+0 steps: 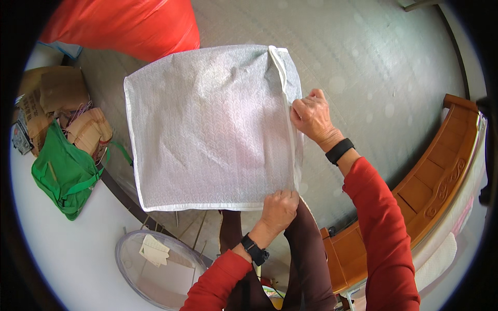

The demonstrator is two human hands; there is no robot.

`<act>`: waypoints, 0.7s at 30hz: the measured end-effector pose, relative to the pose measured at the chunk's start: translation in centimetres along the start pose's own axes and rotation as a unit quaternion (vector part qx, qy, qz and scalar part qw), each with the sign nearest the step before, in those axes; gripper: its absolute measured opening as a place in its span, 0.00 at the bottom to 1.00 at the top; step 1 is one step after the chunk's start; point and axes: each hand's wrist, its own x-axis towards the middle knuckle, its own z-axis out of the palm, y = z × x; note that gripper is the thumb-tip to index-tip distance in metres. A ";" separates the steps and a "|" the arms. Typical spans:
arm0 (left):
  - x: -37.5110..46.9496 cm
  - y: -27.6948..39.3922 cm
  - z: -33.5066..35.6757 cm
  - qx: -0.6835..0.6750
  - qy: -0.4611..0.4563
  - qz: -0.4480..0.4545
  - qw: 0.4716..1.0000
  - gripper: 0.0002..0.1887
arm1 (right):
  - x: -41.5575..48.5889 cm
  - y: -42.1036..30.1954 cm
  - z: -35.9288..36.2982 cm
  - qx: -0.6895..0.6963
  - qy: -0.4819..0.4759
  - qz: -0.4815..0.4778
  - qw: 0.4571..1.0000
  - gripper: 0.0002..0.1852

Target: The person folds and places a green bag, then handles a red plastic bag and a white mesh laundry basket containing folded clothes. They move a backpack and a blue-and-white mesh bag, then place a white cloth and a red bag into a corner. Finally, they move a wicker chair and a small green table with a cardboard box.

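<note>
A pale grey fabric piece (212, 132) with a herringbone pattern and white bound edges spreads out in front of me, above my knees. Its right side is turned over in a narrow fold that runs from top to bottom. My left hand (279, 210) grips the lower right corner, close to my dark trousers. Farther up the same folded edge, my right hand (313, 116) pinches the white binding between thumb and fingers. What lies under the fabric is hidden.
A large red bag (128, 27) stands beyond the fabric. At left are cardboard boxes (64, 89) and a green bag (68, 171). A round glass-topped table (167, 280) is at lower left. A carved wooden bed frame (435, 171) curves along the right over grey flooring (373, 58).
</note>
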 end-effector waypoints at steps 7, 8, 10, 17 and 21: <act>-0.4 -0.1 0.3 0.005 -0.028 -0.013 1.000 0.05 | 6.7 5.3 -0.3 -0.061 0.038 -0.022 0.997 0.12; -0.3 -0.1 0.4 0.001 -0.014 -0.011 1.000 0.05 | 7.6 5.8 -0.4 -0.066 0.040 -0.026 0.997 0.12; -0.3 -0.1 0.4 -0.007 -0.008 -0.012 1.000 0.06 | 9.2 6.4 -0.2 -0.074 0.018 -0.022 0.997 0.11; -0.1 -0.4 0.5 -0.066 0.028 -0.021 0.997 0.05 | 11.5 6.2 1.3 -0.075 -0.038 0.049 0.995 0.09; -0.3 -0.4 -0.5 -0.079 0.031 -0.064 0.994 0.06 | 10.2 4.7 0.2 0.090 0.001 0.219 0.971 0.06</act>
